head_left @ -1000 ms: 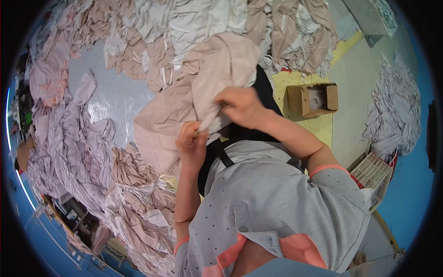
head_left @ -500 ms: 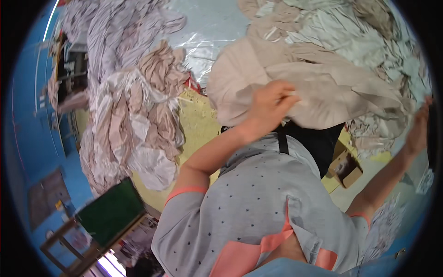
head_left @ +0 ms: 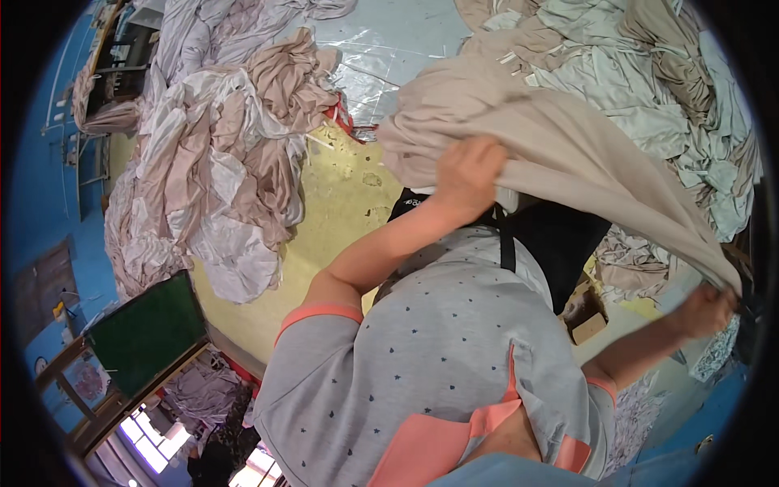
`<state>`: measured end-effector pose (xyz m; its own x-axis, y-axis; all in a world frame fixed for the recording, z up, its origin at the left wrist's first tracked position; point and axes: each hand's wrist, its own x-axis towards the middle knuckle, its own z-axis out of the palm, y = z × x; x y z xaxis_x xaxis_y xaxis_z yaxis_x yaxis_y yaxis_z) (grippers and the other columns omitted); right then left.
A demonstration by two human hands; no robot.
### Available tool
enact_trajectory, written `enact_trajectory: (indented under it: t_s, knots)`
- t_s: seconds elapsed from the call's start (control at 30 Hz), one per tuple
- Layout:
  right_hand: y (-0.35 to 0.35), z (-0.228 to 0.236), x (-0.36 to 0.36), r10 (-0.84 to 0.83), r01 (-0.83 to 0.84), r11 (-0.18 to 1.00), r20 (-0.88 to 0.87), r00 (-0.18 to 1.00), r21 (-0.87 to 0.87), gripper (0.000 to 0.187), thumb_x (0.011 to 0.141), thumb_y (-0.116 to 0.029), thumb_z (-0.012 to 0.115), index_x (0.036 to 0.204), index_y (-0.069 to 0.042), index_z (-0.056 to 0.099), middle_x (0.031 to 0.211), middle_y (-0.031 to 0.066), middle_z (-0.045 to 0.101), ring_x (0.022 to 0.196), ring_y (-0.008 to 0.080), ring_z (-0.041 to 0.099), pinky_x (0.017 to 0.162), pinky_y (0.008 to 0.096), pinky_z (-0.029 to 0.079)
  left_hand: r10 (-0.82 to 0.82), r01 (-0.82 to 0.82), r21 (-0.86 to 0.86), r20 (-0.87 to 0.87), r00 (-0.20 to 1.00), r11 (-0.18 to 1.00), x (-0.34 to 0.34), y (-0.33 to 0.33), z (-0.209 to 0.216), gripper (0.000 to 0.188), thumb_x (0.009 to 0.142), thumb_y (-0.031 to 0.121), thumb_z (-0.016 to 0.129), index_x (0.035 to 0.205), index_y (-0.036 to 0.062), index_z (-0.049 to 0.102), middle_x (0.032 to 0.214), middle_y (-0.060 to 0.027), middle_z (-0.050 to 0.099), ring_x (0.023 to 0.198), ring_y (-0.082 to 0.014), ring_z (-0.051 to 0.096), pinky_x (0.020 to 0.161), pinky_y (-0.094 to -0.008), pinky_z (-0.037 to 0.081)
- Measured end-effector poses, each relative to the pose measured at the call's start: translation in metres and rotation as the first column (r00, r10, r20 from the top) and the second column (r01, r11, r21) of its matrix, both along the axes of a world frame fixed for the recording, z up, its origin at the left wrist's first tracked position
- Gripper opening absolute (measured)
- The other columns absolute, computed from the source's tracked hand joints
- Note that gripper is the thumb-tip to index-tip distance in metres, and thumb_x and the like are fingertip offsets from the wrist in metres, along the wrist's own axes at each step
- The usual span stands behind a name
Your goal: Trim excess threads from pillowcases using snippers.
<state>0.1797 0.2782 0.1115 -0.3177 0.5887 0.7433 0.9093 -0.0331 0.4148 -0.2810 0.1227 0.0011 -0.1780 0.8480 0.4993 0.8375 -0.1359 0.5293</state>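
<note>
A large beige cloth lies across my lap and stretches off to the right. My left hand is closed on its near edge, just above my waist. Out at the far right my right hand grips the other end, so the cloth runs taut between both hands. The fingers of the right hand are partly hidden by the fabric. Dark fabric covers my lap beneath the cloth.
Heaped pink and white cloths lie on the left, pale green and beige ones at the far right. Yellow floor shows between. A cardboard box stands beside my right side; a green board is at lower left.
My right hand has moved down and inward, drawing the cloth's end out to the right. My left hand has closed on the near edge. The view has turned slightly.
</note>
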Motion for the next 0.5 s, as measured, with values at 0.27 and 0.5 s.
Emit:
enact_trajectory:
  t_s: [0.27,0.5]
  knots:
    - [0.083,-0.009,0.242,-0.324,0.074,0.946,-0.912,0.25,-0.316,0.028,0.082,-0.028,0.066,0.105,-0.012,0.068,0.091,0.0017,0.068,0.072,0.0162,0.06,0.061,0.0319,0.047,0.271,-0.231,-0.16,0.314,0.91,0.96,-0.059,-0.021,-0.017,0.029,0.061,-0.006,0.062,0.089,0.0043,0.062,0.081,-0.0113,0.064,0.075,-0.0291,0.063,0.068,-0.0364,0.048]
    - [-0.063,-0.069,-0.243,-0.24,-0.928,0.346,-0.969,0.055,-0.139,0.045,0.074,-0.006,0.075,0.116,-0.004,0.061,0.106,-0.003,0.061,0.056,-0.0008,0.034,0.048,0.0154,0.026,0.176,0.093,-0.433,0.541,0.822,0.896,-0.067,-0.008,0.003,0.023,0.075,-0.002,0.062,0.098,-0.0019,0.066,0.083,-0.0092,0.069,0.078,-0.0104,0.062,0.07,-0.0246,0.048]
